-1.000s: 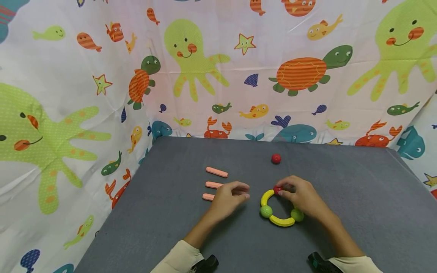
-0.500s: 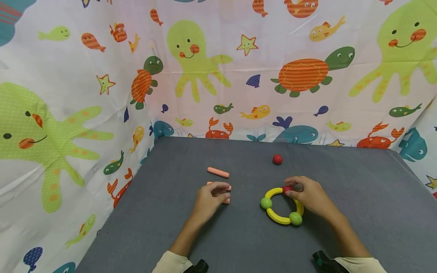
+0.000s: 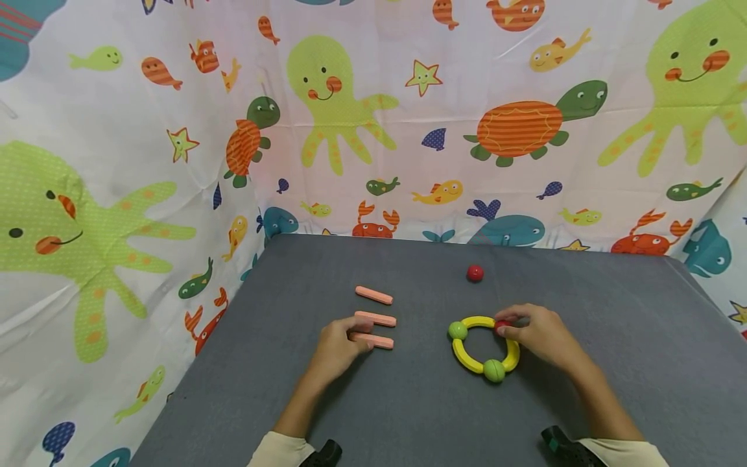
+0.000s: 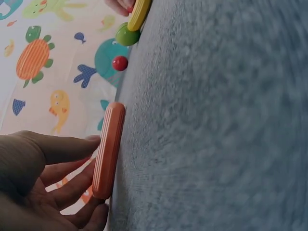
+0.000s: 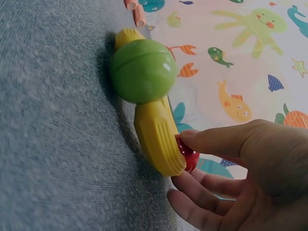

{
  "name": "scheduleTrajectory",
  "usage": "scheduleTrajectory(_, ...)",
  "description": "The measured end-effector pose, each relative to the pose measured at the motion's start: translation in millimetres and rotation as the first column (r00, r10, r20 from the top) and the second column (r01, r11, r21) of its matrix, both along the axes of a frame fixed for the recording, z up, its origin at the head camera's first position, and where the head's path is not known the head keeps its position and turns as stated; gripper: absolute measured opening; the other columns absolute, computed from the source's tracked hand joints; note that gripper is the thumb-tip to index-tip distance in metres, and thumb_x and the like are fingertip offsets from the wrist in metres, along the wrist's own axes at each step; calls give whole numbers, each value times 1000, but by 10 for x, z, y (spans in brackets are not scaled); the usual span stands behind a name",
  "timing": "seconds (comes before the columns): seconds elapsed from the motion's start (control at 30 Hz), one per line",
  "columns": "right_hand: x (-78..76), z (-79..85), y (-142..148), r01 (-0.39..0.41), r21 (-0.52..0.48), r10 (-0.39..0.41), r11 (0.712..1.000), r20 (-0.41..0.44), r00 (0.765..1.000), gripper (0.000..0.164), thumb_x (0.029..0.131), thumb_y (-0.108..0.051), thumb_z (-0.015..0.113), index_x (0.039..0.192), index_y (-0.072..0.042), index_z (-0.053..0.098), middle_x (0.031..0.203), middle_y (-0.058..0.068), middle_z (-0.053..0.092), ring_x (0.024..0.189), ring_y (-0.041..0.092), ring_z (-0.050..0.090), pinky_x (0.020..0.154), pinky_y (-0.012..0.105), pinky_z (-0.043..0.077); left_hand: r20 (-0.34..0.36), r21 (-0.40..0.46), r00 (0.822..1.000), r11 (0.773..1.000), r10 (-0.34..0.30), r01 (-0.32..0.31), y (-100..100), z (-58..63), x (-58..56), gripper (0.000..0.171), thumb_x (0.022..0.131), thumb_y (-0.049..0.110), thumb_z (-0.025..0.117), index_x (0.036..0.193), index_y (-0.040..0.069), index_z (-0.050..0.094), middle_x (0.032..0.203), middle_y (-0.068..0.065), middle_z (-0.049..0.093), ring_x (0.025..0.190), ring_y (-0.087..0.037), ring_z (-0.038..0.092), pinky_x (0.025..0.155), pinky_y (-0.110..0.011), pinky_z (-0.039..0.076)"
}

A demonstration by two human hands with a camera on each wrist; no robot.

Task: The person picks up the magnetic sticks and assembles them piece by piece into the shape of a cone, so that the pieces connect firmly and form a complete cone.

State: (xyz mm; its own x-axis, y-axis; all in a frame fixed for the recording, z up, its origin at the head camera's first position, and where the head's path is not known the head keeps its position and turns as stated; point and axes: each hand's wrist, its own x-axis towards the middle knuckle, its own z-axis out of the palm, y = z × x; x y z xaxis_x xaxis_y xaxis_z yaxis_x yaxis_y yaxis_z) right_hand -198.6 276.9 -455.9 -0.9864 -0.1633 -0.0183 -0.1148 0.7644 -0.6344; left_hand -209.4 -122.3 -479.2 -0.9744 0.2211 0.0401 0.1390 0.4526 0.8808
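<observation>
Head view: we see the right hand (image 3: 539, 332) pinching the red ball (image 3: 501, 326) of a yellow-and-green ring (image 3: 465, 359). Left wrist: the left hand (image 4: 48, 176) is around a ridged pink stick (image 4: 109, 151) (gripped or not, we cannot tell). Right wrist: a grooved yellow arc (image 5: 158, 139) abuts the pinch, a glossy green ball (image 5: 143, 70) beyond.

I get a bright head view with soft shadows, but dimmer wrist views, the gray tabletop (image 4: 226, 120) blurred in the left.
</observation>
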Motion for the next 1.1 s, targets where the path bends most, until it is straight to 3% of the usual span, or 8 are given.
scheduleTrajectory(0.13, -7, 18, 48, 15, -20, -14, 1000, 55, 998, 24, 100, -26, 76, 118, -12, 78, 117, 13, 72, 100, 29, 61, 74, 36, 51, 0, -64, 1000, 998, -23, 23, -14, 10, -1, 36, 92, 2, 79, 127, 1, 75, 123, -12, 75, 104, -24, 71, 87, -43, 58)
scheduleTrajectory(0.33, -2, 41, 100, 54, -95, -39, 994, 158, 987, 26, 99, -23, 77, 118, -5, 74, 112, 14, 72, 85, 22, 67, 72, 36, 61, -51, -171, 997, 984, -66, 56, 0, 18, -5, 32, 90, -4, 79, 121, 0, 76, 109, -12, 75, 95, -24, 69, 81, -41, 58)
scheduleTrajectory(0.47, -1, 51, 121, 65, -115, -42, 991, 193, 980, 27, 99, -22, 78, 117, -3, 71, 108, 12, 71, 82, 21, 68, 72, 35, 63, -67, -199, 994, 978, -85, 70, 32, 25, -14, 29, 92, 0, 79, 121, 2, 77, 105, -8, 75, 91, -20, 67, 80, -39, 56)
scheduleTrajectory(0.73, 18, 90, 141, 21, -125, 4, 992, 200, 980, 31, 99, -21, 76, 123, -2, 71, 108, 11, 73, 84, 22, 67, 72, 35, 61, -129, -122, 989, 991, -78, 62, 147, 80, -6, 32, 95, 9, 80, 126, 12, 77, 115, -2, 77, 96, -16, 71, 86, -37, 58)
scheduleTrajectory(0.93, 12, 104, 163, 16, -154, 24, 988, 253, 967, 32, 98, -18, 75, 125, 0, 72, 111, 13, 74, 86, 22, 69, 76, 36, 62, -189, -35, 981, 999, -47, 41, 240, 86, -31, 34, 91, 7, 83, 125, 5, 76, 112, -4, 78, 101, -20, 75, 89, -35, 60)
scheduleTrajectory(1.1, 4, 98, 181, 17, -193, 40, 981, 288, 957, 32, 97, -16, 76, 123, 1, 71, 112, 14, 74, 88, 23, 72, 77, 39, 64, -187, 3, 982, 999, -33, 35, 331, 87, -59, 36, 92, 6, 83, 127, 4, 75, 112, -7, 77, 100, -22, 76, 84, -32, 61)
